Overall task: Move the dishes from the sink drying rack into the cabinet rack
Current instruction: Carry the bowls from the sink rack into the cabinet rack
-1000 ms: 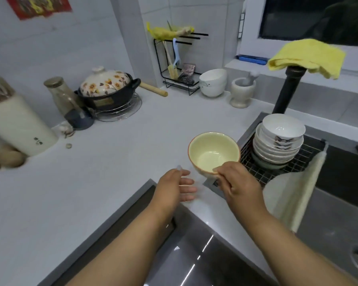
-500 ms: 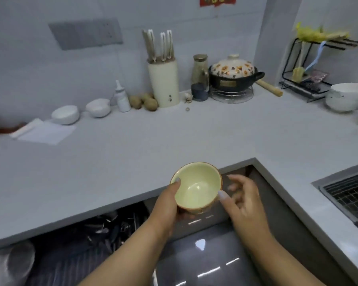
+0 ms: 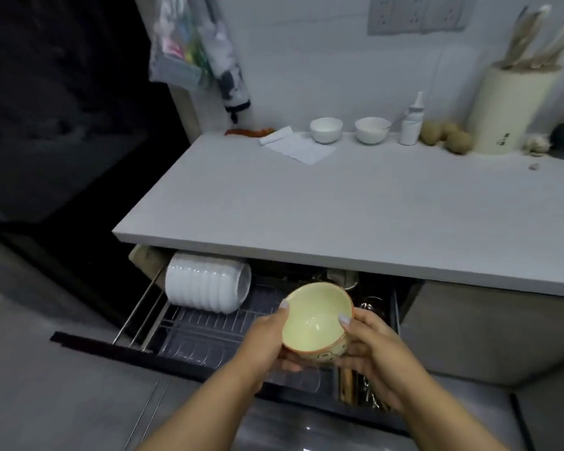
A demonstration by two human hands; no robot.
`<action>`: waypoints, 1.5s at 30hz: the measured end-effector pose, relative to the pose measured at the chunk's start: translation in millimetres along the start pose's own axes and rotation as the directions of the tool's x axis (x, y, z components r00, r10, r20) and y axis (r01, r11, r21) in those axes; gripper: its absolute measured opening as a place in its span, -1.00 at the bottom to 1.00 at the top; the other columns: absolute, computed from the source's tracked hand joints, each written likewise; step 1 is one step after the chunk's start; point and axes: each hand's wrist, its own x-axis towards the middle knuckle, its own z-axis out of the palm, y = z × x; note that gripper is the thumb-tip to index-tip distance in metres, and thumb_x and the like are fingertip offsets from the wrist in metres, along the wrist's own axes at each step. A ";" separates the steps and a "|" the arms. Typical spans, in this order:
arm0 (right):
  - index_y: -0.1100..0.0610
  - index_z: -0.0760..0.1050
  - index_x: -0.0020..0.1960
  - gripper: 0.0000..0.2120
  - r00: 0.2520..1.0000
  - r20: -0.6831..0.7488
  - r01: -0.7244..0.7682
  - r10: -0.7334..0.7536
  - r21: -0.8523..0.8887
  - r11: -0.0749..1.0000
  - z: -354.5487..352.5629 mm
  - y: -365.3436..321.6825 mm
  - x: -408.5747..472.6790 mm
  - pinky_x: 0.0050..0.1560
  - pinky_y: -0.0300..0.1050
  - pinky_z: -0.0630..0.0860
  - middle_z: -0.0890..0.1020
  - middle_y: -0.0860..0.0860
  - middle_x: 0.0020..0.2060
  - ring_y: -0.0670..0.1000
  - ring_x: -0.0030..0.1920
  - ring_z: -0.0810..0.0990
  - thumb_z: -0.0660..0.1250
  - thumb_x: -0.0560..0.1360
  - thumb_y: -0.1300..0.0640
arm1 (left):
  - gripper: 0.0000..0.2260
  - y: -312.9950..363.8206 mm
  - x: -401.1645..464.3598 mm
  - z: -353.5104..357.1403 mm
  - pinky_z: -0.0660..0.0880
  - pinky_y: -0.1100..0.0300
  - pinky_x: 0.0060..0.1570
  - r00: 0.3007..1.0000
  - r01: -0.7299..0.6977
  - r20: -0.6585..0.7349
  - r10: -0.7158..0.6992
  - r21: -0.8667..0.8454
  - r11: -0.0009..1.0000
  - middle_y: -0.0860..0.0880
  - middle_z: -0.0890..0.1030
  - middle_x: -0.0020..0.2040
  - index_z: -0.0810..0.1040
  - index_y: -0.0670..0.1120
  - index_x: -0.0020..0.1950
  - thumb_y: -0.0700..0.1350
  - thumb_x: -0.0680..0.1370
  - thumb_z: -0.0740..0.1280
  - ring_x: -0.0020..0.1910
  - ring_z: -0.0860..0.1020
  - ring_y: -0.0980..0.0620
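Both hands hold round yellow bowl (image 3: 316, 320), smooth and shiny inside, brown rim, tipped toward camera. Left hand (image 3: 267, 340) curled round left side, thumb on rim. Right hand (image 3: 368, 346) curled round right side, thumb on rim. Bowl up in air over wire rack (image 3: 205, 327) in pulled-out drawer. Row of white dishes (image 3: 205, 283) stands on edge at rack's back left. Flat grey counter (image 3: 339, 206) above.
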 end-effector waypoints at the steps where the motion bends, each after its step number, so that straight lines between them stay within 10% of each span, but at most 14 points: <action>1: 0.14 0.48 0.16 -0.52 1.000 0.013 -0.012 0.012 -0.011 1.000 19.0 6.2 5.5 -0.03 0.12 0.61 0.65 0.20 0.03 0.18 -0.04 0.65 0.42 0.28 0.02 | -0.52 -3.3 -3.2 -20.4 0.54 0.16 -0.43 0.999 0.006 -0.050 -0.006 0.015 1.000 -0.22 0.68 -0.08 0.53 -0.16 0.16 0.21 0.60 0.11 -0.26 0.68 -0.13; 11: 0.17 0.45 0.16 -0.68 0.990 0.049 -0.121 0.132 -0.190 0.974 139.4 43.6 67.0 -0.32 -0.12 0.59 0.64 0.21 -0.03 0.12 -0.18 0.65 0.36 0.49 0.03 | -0.71 -47.0 -14.1 -190.9 0.46 0.03 -0.10 0.851 -0.077 -0.497 0.171 0.204 0.976 -0.06 0.51 -0.30 0.42 -0.06 -0.29 0.02 0.60 0.19 -0.23 0.48 -0.07; 20: 0.29 0.44 0.19 -0.58 0.966 0.043 -0.222 0.254 -0.358 0.907 215.3 79.2 157.6 -0.52 -0.24 0.50 0.60 0.26 -0.08 0.05 -0.34 0.60 0.38 0.48 0.03 | -0.60 -67.8 -0.4 -270.3 0.32 0.15 0.28 0.809 0.027 -0.543 0.225 0.417 0.909 -0.03 0.41 0.37 0.37 -0.05 0.42 0.07 0.61 0.16 0.32 0.39 0.00; 30: 0.20 0.48 -0.24 -0.77 0.945 -0.042 -0.296 0.323 -0.524 0.799 293.8 147.9 255.0 -0.01 0.24 0.60 0.61 0.16 -0.25 0.16 -0.20 0.62 0.51 0.36 0.12 | -0.46 -66.6 83.4 -333.1 -0.15 0.05 0.52 0.854 0.185 -0.429 0.293 0.779 0.599 -0.05 0.02 0.58 0.00 -0.06 0.57 0.09 0.64 0.03 0.55 -0.07 0.02; 36: 0.28 0.35 0.24 -0.16 0.926 -0.057 -0.306 0.373 -0.692 0.653 324.4 190.2 302.4 0.02 0.11 0.60 0.58 0.18 0.11 0.18 0.04 0.60 0.54 0.15 -0.16 | -0.43 -75.8 117.7 -361.9 -0.10 -0.01 0.52 0.885 0.225 -0.372 0.281 0.869 0.441 -0.07 0.08 0.57 0.02 -0.06 0.56 0.19 0.62 -0.09 0.55 -0.01 0.00; 45: 0.23 0.17 0.42 -0.10 0.918 -0.151 -0.308 0.368 -0.856 0.416 368.1 223.5 317.8 0.13 -0.10 0.48 0.45 0.18 0.31 0.17 0.28 0.47 0.44 0.30 -0.22 | -0.25 -88.2 127.5 -371.5 0.22 0.02 0.38 0.867 0.252 -0.391 0.309 0.879 0.405 -0.07 0.27 0.51 0.06 -0.05 0.55 0.29 0.46 -0.31 0.46 0.25 -0.04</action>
